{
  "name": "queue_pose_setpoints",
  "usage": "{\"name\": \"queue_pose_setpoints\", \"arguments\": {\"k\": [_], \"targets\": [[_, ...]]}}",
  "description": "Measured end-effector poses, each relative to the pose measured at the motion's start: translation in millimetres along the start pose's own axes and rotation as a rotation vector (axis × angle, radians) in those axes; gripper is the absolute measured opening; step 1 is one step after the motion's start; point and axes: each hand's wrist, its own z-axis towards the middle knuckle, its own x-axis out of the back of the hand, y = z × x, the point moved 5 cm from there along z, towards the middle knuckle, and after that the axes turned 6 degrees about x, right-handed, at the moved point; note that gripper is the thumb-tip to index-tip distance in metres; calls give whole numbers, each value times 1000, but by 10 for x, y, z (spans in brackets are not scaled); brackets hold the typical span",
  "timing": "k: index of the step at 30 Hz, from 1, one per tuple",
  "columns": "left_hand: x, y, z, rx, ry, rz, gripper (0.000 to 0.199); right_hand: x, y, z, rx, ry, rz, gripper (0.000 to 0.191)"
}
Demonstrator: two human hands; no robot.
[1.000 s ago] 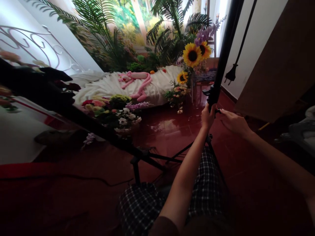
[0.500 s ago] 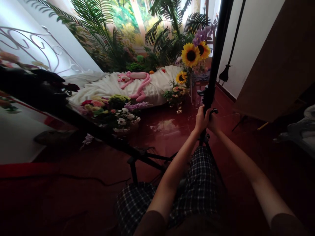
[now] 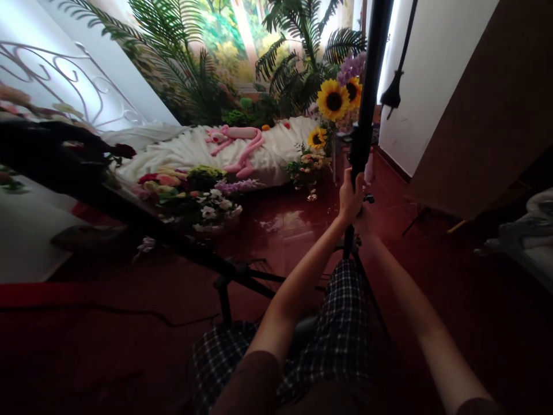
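A black light stand rises almost upright in front of me, its upper end beyond the top of the picture. My left hand is closed around its pole, below a dark clamp collar. My right hand is at the pole just below the left one, smeared by motion, so its fingers do not show clearly. Close above it, a black knob sticks out from the stand's right side. The stand's lower part meets my checked trousers, and a thin leg slants down to the right.
A second black stand slants across the left. Behind lie a pink plush toy on a white-draped bed, flower arrangements, sunflowers and palm fronds. A brown panel leans at right; a cable crosses the floor.
My right hand has moved slightly down and left, away from the knob, and is now blurred. The left hand stays around the pole. The view has shifted a little.
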Motion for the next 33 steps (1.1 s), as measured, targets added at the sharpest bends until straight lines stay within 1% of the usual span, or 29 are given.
{"name": "queue_pose_setpoints", "arguments": {"k": [2, 4, 6, 7, 9, 10, 12, 14, 16, 19, 23, 27, 30, 33], "targets": [[-43, 129, 167, -45, 4, -42, 38, 20, -9, -13, -43, 25, 3, 51], [-63, 242, 331, -111, 5, -62, 41, 49, -35, -51, -70, 41, 64, 64], [-60, 320, 458, -176, 12, -62, 44, 120, -92, -110, -42, 78, 187, 78], [-53, 347, 501, -205, 15, -59, 45, 180, -124, -142, -23, 112, 250, 80], [-38, 383, 547, -255, 19, -51, 47, 319, -191, -194, 10, 158, 338, 72], [-32, 394, 555, -272, 18, -47, 49, 384, -227, -205, 21, 154, 354, 65], [-29, 404, 557, -277, 7, -44, 51, 489, -303, -192, 47, 100, 341, 56], [-37, 401, 556, -253, -18, -50, 52, 563, -366, -146, 82, 51, 290, 53], [-49, 392, 560, -233, -42, -68, 52, 603, -382, -84, 93, 32, 238, 54], [-55, 375, 575, -247, -41, -87, 50, 613, -331, 12, 54, 41, 203, 57], [-55, 330, 607, -264, -11, -83, 50, 611, -271, 145, -65, 66, 220, 60], [-45, 356, 592, -266, -8, -82, 53, 590, -301, 256, -258, 12, 260, 62], [-29, 460, 548, -231, -29, -74, 54, 586, -305, 290, -435, 6, 250, 55], [-18, 573, 505, -196, -60, -86, 55, 548, -279, 282, -599, 0, 334, 44]]}}
